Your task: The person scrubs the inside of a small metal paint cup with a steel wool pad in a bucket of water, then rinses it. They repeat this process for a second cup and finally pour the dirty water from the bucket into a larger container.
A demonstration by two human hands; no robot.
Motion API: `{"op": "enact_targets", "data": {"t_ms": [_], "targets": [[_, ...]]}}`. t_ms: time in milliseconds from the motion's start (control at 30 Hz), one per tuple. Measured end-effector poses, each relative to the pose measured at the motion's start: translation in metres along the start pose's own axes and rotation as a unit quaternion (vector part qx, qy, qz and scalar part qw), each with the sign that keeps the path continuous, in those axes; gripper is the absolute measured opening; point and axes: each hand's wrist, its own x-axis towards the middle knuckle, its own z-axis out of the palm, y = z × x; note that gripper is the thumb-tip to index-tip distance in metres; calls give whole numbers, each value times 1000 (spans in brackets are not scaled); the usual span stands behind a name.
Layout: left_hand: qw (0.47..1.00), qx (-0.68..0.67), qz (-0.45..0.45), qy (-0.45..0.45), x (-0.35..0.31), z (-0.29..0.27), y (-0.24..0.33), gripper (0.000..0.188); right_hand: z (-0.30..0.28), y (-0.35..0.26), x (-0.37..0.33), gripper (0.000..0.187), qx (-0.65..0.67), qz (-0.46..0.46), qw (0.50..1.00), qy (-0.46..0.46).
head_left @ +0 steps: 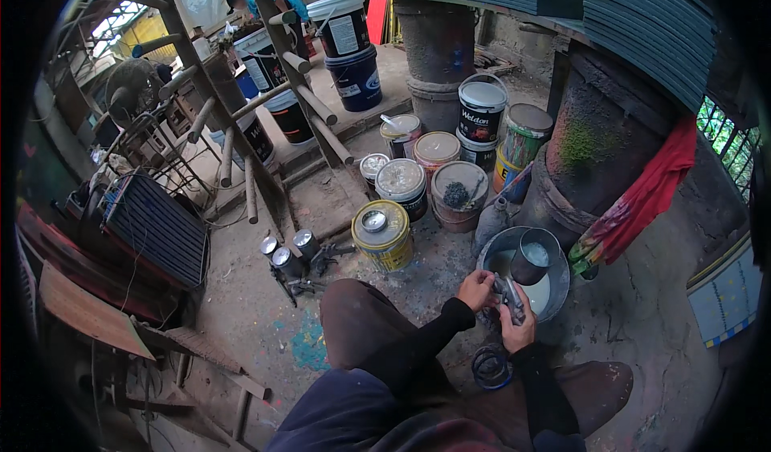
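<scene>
Over the near rim of a metal basin (562, 285) of milky liquid, both hands grip a grey spray gun (509, 293). My right hand (519, 328) wraps round its body from the near side. From the left, the fingers of my left hand (477, 290) are closed on it; its exact hold is partly hidden. A dark metal cup (528, 269) stands above the liquid beyond the gun and seems joined to it. A coiled dark hose (491, 367) lies on the floor below my hands. A grey bottle (491, 219) stands behind the basin.
Several spray guns with metal cups (283, 257) rest on the floor to the left. A yellow paint can (382, 239) and several other paint buckets (401, 180) stand ahead. Red cloth (642, 199) hangs at right. A wooden ladder frame (217, 106) rises at left; another person (277, 4) is far back.
</scene>
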Motion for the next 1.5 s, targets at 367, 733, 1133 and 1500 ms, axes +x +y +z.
{"op": "enact_targets", "data": {"t_ms": [367,733,1133,1500], "targets": [[999,23,10,-36,13,1,-14,27,-5,8,-3,45,-62,-66,995,31],[1000,12,-10,-23,-6,-5,-4,28,-10,5,-7,46,58,61,996,-6],[974,98,201,27,-38,-8,17,32,-7,-9,-5,60,515,325,793,-15],[905,249,336,79,-32,24,33,31,1,29,-5,47,668,333,665,7]]}}
